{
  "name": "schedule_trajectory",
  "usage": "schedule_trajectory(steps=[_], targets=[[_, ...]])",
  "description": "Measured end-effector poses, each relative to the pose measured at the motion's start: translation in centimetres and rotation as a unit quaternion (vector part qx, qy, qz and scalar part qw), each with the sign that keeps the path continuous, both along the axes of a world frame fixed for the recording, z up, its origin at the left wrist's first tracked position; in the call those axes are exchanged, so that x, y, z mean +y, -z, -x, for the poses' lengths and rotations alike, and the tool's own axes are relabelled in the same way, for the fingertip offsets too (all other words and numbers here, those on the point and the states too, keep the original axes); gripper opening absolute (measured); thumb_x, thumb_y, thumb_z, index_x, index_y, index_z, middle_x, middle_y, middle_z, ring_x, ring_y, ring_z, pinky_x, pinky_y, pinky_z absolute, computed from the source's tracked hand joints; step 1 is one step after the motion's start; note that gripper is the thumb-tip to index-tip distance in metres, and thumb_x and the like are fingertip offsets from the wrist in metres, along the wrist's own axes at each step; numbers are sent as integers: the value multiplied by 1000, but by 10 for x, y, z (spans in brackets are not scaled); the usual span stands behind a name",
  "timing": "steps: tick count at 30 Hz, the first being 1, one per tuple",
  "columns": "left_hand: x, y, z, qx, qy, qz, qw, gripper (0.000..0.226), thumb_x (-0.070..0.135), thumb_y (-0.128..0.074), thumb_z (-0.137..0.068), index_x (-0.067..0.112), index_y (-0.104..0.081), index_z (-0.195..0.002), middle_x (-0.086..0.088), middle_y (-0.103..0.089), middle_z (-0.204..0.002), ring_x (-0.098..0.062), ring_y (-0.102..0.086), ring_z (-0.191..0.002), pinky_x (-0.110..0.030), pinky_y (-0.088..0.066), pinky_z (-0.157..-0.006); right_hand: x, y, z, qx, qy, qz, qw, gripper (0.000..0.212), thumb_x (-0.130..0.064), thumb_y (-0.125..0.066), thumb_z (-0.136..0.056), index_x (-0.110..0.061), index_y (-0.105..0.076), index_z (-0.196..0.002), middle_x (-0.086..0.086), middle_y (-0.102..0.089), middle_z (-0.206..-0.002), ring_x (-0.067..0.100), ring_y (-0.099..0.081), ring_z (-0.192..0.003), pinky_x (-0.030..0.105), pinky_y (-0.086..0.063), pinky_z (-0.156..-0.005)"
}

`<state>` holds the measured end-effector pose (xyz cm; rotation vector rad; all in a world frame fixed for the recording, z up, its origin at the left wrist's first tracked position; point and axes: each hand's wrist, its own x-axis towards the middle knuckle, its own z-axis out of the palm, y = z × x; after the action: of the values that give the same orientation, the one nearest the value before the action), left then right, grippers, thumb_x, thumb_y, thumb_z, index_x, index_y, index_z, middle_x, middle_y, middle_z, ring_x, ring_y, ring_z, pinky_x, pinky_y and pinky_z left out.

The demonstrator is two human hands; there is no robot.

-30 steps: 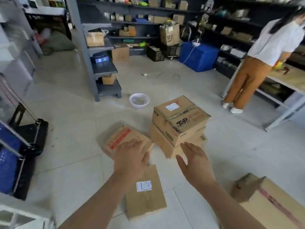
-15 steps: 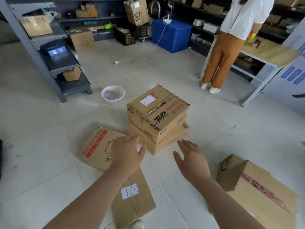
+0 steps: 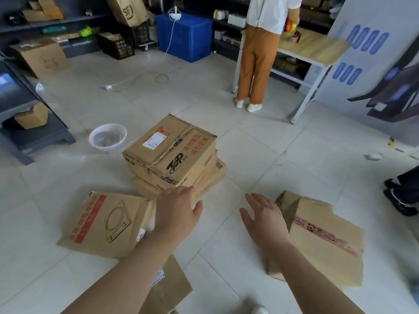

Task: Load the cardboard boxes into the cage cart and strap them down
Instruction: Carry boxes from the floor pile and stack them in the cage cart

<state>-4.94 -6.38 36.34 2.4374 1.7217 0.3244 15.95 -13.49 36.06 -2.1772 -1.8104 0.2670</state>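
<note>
Cardboard boxes [image 3: 170,152], taped shut with contents hidden, sit stacked just beyond the left hand [image 3: 175,209] and right hand [image 3: 265,217]; both hover, fingers straight, holding nothing.

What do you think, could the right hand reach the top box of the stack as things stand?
Probably yes: the right hand is open above bare floor, with nothing between it and the top box.

stockroom – shelves [image 3: 56,21], cardboard boxes [image 3: 169,152]
</note>
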Motion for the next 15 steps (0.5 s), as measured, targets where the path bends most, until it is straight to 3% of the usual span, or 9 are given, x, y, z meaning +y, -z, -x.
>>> schedule_trajectory(steps=[3,5,8,15], targets=[[-5,5,-70,8,33,-4,999,27,40,-59,-81,14,-65,-87,-1,-67,-78,-27,-62,-73,-35,-47,-66,-21,6,-71,0,41,9,999,41,-33,-52,-90,-7,-62,-121,8,-64,-119,31,-56,-115,43,-42,-103],[-13,10,-122,6,49,-6,999,26,39,-62,-80,14,-66,-84,-1,-67,-75,-27,-62,-69,-34,-47,-63,-38,8,-118,4,62,10,998,38,-34,-46,-88,-9,-64,-110,7,-65,-109,31,-58,-106,43,-48,-95],[-25,23,-199,-2,79,9,997,35,41,-55,-79,11,-69,-88,-5,-70,-81,-29,-65,-72,-38,-52,-66,-64,10,-188,2,122,-2,993,25,-21,-66,-85,-9,-67,-106,9,-68,-104,31,-61,-103,38,-49,-87],[-54,66,-335,8,151,58,987,40,44,-49,-81,12,-69,-97,-5,-71,-88,-29,-65,-79,-37,-52,-71,-115,46,-326,10,177,62,982,42,-31,-57,-92,-10,-57,-128,9,-59,-130,29,-47,-127,36,-32,-107]])
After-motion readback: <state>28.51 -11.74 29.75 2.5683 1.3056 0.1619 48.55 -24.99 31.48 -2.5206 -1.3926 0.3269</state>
